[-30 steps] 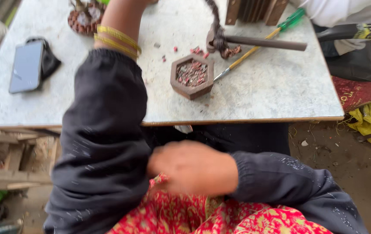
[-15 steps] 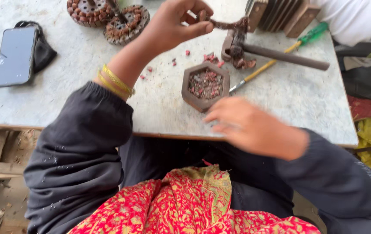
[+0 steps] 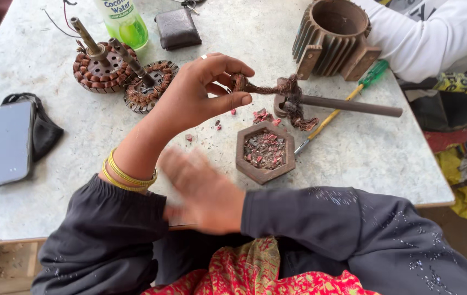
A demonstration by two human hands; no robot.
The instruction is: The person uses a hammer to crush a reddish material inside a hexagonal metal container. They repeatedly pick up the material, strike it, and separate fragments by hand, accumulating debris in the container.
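Head view: left hand [image 3: 198, 95] pinches the twisted copper wire bundle [image 3: 277, 93] above the table [image 3: 353, 158]. Right hand [image 3: 203, 188] is blurred, fingers spread loose, beside the hexagonal wooden tray [image 3: 244, 164] holding reddish scraps [image 3: 265, 150].

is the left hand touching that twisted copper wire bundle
Touching: the head view shows the left hand pinching the end of the copper wire bundle between thumb and fingers.

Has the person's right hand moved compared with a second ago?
Yes. The right hand has come up from the lap to the table edge, now blurred just short of the hexagonal wooden tray, which stayed put.
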